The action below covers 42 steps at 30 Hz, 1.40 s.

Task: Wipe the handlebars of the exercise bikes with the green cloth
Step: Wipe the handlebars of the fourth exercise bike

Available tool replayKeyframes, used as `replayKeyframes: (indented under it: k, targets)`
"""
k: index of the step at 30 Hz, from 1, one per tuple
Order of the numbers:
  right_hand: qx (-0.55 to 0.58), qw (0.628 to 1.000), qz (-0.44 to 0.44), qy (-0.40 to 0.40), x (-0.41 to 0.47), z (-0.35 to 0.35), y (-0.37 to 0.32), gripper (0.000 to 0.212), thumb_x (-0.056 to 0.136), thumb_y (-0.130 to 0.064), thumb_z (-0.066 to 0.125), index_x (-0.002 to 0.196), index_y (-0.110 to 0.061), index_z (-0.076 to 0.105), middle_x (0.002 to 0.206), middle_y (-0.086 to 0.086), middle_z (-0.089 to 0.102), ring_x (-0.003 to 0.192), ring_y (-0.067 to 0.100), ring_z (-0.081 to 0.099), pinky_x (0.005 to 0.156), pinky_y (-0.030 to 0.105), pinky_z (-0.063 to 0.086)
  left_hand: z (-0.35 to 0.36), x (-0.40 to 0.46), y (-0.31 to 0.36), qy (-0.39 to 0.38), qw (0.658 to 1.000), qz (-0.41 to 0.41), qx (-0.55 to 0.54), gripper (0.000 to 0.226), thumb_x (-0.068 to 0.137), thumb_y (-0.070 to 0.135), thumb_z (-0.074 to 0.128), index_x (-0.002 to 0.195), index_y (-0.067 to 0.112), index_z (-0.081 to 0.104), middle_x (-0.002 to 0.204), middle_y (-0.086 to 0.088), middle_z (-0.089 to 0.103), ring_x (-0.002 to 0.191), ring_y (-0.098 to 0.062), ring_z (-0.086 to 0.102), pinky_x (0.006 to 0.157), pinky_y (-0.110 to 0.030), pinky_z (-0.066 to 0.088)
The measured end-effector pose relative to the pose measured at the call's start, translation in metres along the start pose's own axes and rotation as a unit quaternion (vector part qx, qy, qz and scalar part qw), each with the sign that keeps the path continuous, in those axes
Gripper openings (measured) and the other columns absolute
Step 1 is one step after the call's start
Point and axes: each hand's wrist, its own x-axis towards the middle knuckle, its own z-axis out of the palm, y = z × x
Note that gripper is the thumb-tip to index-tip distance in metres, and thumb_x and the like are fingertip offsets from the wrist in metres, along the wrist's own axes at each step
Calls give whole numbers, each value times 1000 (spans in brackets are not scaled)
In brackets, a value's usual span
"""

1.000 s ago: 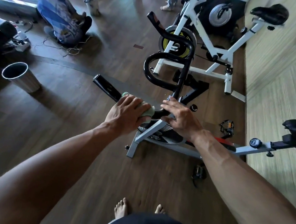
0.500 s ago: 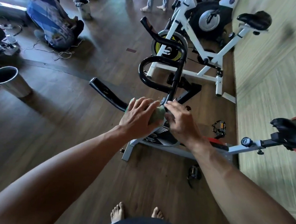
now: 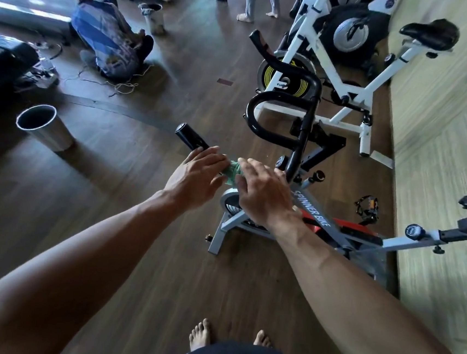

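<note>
**Q:** What does the room look like?

**A:** Dark wood floor [image 3: 105,250] fills most of the view, with a pale wall along its right edge. A grey exercise bike [image 3: 317,216] stands near that edge, a white bike [image 3: 346,85] beyond it. A steel bin [image 3: 44,127] sits toward the floor's left edge, and a seated person [image 3: 108,42] is at the far left.

**Q:** Where are the hands and the cloth?

**A:** Both meet at the grey bike's black handlebars [image 3: 285,102]. The left hand [image 3: 195,179] lies over the near grip [image 3: 191,140], fingers fairly straight. The right hand [image 3: 262,194] reaches in beside it, fingers extended. The green cloth [image 3: 231,172] is bunched between them; which hand grips it I cannot tell.

**Q:** How should the wipe go?

**A:** I'd judge: wrap the cloth fully round the bar, steady the bike with the free hand, and stroke outward to the grip's end.
</note>
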Motion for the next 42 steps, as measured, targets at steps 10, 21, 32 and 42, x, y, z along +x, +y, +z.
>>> replayKeyframes:
  k: [10,21,32,42]
  targets:
    - [-2,998,-12,66,-14,-7,24,32,99,-44,37,108,-19,55,116,4,61,113,28,56,113,59,25,12,1,1,56,997,-12,-46,34,83,20,76,115,13,69,117,-5,70,123,-29,57,108,-50,40]
    - [-32,993,35,113,-9,17,28,39,101,-44,39,121,-23,66,136,10,58,137,37,39,112,64,25,16,5,17,46,993,-92,-61,30,80,29,76,108,21,74,111,0,72,126,-29,53,110,-54,33]
    - [-23,987,-90,133,-7,10,79,35,98,-36,45,114,-16,69,125,16,60,130,40,43,111,55,33,19,6,18,64,994,-77,-43,33,78,36,74,107,20,74,108,-2,72,121,-32,56,105,-59,37]
    - [-6,975,-169,143,-1,14,92,34,100,-32,43,110,-12,67,117,18,61,122,41,50,107,56,35,22,9,30,41,992,-114,-38,39,78,49,67,110,28,73,114,3,71,131,-32,45,113,-51,19]
